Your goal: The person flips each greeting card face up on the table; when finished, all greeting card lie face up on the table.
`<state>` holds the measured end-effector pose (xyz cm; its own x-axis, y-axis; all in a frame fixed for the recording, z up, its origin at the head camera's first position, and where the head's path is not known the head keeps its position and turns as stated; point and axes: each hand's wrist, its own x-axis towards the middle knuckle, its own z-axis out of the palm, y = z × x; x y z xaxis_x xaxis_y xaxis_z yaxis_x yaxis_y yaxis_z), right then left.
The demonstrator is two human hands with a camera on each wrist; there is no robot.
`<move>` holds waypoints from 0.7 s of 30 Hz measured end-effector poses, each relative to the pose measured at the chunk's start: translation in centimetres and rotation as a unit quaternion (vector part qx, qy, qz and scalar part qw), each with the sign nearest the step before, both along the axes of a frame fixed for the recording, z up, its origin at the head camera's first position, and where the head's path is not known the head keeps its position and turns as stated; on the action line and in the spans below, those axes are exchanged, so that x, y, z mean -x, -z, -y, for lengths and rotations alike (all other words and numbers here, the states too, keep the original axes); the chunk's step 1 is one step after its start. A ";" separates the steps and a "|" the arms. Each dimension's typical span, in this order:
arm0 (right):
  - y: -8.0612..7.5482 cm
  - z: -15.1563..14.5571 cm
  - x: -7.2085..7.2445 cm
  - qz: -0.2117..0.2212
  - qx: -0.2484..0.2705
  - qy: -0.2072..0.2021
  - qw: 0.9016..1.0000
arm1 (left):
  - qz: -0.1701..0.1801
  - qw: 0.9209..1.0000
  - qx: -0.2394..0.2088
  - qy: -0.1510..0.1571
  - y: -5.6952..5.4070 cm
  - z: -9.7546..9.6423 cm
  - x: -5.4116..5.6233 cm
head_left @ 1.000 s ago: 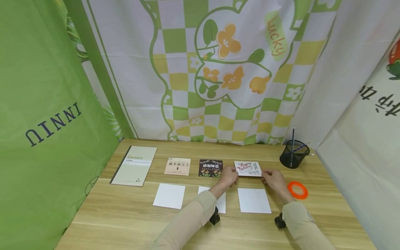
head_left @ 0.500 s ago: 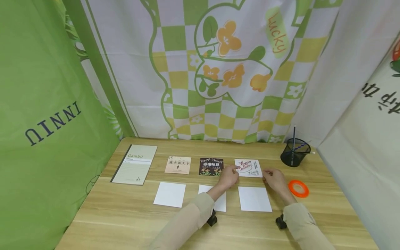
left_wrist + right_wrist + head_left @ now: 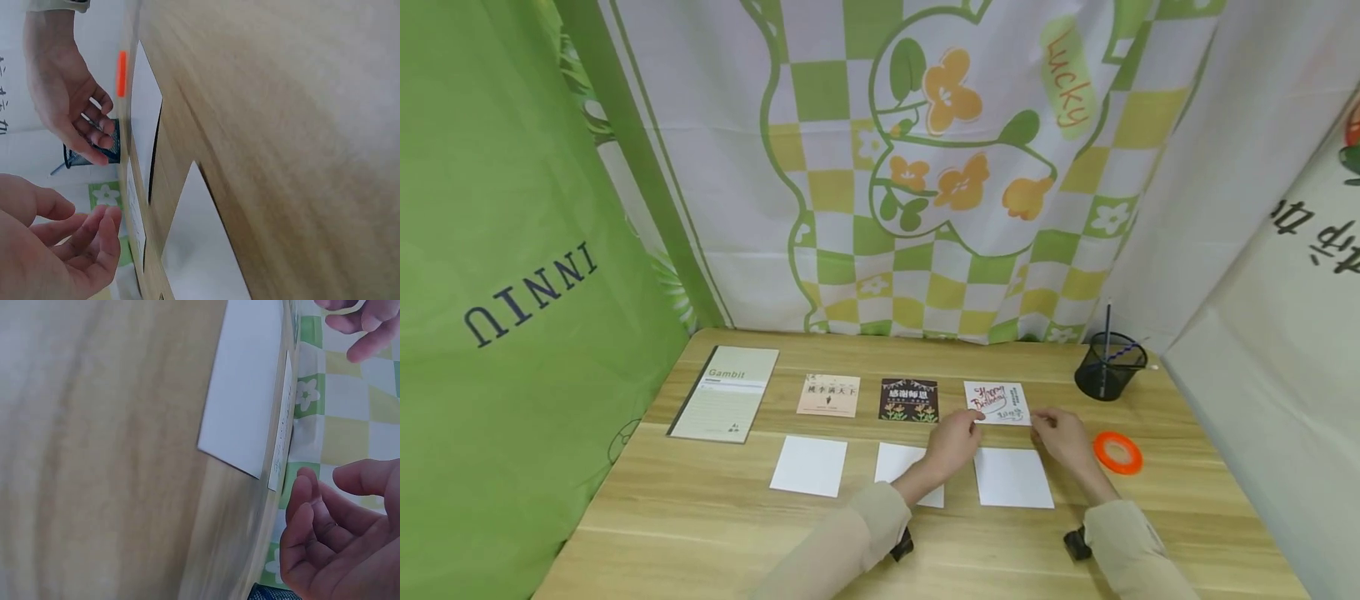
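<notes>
A white "Happy Birthday" card (image 3: 997,403) lies flat at the right end of the back row. My left hand (image 3: 953,442) hovers by its lower left corner, and in the left wrist view its loosely bent fingers (image 3: 103,250) hold nothing. Near the card's lower right corner is my right hand (image 3: 1063,437); the right wrist view shows a gap between its thumb (image 3: 365,477) and bent fingers. To the left lie a dark card with flowers (image 3: 909,402) and a pink card (image 3: 828,396). In front are white squares, the right one (image 3: 1015,479) just below the birthday card.
Another white square (image 3: 809,467) lies left, and a middle one (image 3: 898,460) is partly covered by my left hand. A Gambit notebook (image 3: 724,396) is at far left. On the right are an orange tape roll (image 3: 1117,453) and a black mesh pen cup (image 3: 1105,375).
Both hands have let go of the birthday card, which now lies flat on the table. The left hand has drawn back slightly toward the front; the right hand has barely shifted.
</notes>
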<state>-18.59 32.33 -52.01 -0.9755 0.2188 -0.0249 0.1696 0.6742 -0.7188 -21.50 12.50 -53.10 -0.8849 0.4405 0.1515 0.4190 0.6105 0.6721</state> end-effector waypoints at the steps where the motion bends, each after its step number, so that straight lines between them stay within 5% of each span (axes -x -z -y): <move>1: 0.1 0.0 -0.1 -0.002 -0.007 -0.002 1.000 | -0.003 1.000 0.007 0.005 -0.1 0.1 -0.3; 9: 0.3 -0.3 -1.4 0.002 -0.009 -0.012 1.000 | -0.073 0.995 0.071 0.016 -0.5 1.2 -2.4; 17: 0.5 -0.7 -2.6 -0.019 -0.055 -0.027 0.998 | -0.157 0.973 0.165 0.036 0.0 1.8 -3.9; 21: 0.6 -0.7 -3.2 -0.018 -0.060 -0.032 0.998 | -0.169 0.965 0.196 0.038 0.5 1.8 -4.4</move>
<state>-15.40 33.06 -52.57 -0.9872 0.1556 0.0338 0.0987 0.7645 -0.6370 -17.15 10.73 -53.56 -0.7767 0.5847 0.2341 0.6277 0.7490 0.2120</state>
